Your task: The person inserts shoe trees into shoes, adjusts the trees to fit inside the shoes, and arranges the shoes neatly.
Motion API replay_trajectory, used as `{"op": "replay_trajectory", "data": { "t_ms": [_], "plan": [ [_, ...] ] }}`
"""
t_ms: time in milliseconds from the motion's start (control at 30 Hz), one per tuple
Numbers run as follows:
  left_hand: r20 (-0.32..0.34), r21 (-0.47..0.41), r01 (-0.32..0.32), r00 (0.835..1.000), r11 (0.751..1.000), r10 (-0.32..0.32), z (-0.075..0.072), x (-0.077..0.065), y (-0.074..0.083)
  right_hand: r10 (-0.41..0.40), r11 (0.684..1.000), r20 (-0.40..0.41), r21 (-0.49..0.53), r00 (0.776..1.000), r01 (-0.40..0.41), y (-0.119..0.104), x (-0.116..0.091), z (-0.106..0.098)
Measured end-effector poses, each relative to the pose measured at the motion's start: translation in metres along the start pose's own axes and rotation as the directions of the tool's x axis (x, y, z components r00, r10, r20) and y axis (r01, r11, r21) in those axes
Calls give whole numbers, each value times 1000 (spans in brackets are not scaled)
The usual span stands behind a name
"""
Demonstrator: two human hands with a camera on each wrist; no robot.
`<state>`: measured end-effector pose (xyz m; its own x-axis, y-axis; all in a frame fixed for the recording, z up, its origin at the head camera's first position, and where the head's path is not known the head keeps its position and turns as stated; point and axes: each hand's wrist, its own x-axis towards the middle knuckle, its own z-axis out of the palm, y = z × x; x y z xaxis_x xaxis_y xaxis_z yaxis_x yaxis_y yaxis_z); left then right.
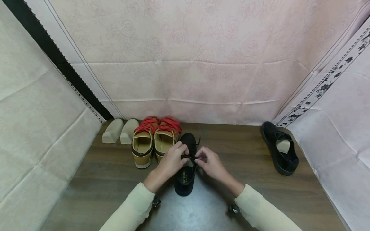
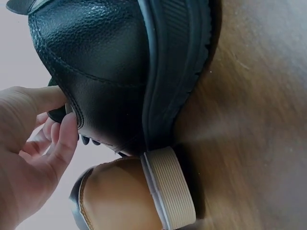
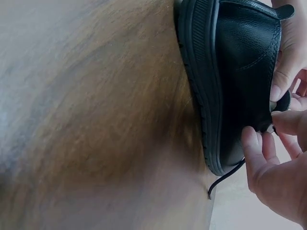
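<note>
A black leather shoe (image 1: pixel 183 190) stands on the wooden floor between my two hands, its toe pointing away. My left hand (image 1: pixel 172 159) pinches the shoe's tongue (image 2: pixel 57 113) at the opening, with the thumb at the collar edge. My right hand (image 1: pixel 210 162) pinches at the eyelet edge on the right side, where the lace appears to be between thumb and fingers; the fingertips partly hide it. One loose end of the black lace (image 3: pixel 225 178) hangs past the toe to the floor. Something pale shows inside the shoe, partly covered by the hands.
Tan shoes with red laces (image 1: pixel 142 146) stand close on the left. Two pale rounded blocks (image 1: pixel 113 131) lie beyond them. At the far right is another black shoe (image 1: pixel 276 157) with a pale insert (image 1: pixel 283 146). Cloth-covered walls (image 1: pixel 185 80) enclose the floor.
</note>
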<state>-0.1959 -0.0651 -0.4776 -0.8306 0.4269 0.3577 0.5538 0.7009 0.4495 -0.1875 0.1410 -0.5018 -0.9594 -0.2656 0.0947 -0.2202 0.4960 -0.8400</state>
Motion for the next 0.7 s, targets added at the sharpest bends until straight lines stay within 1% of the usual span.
{"op": "replay_trajectory", "data": {
  "t_ms": [100, 200, 267, 333, 400, 467, 533, 633, 700],
  "plan": [
    [-7, -14, 8, 1000, 1000, -8, -1, -1, -1, -2, 1000, 9, 0, 1000, 2, 2, -2, -2],
    [-27, -17, 0, 1000, 1000, -1, -3, -3, -2, -33, 999, 10, 5, 999, 33, 2, -6, -6],
    [-44, -15, -8, 999, 1000, 7, -5, -5, -3, -82, 997, 3, 4, 997, 82, 1, -11, -9],
    [-59, -17, -21, 998, 1000, 20, -7, -7, -4, -162, 987, -10, 6, 987, 162, 2, -17, -11],
    [-67, -20, -34, 997, 999, 33, -11, -9, -5, -271, 963, -26, -5, 962, 271, 2, -23, -11],
    [-74, -16, -49, 996, 999, 48, -14, -11, -7, -382, 924, -29, -44, 924, 380, 0, -28, -12],
    [-83, -3, -67, 994, 998, 67, -18, -13, -8, -479, 876, -15, -83, 878, 476, -2, -33, -12],
    [-102, 36, -96, 990, 995, 99, -22, -15, -11, -577, 809, 25, -121, 816, 576, -5, -37, -9],
    [-111, 64, -116, 986, 991, 122, -25, -15, -12, -626, 769, 57, -123, 778, 628, -7, -39, -6]
  ]
}}
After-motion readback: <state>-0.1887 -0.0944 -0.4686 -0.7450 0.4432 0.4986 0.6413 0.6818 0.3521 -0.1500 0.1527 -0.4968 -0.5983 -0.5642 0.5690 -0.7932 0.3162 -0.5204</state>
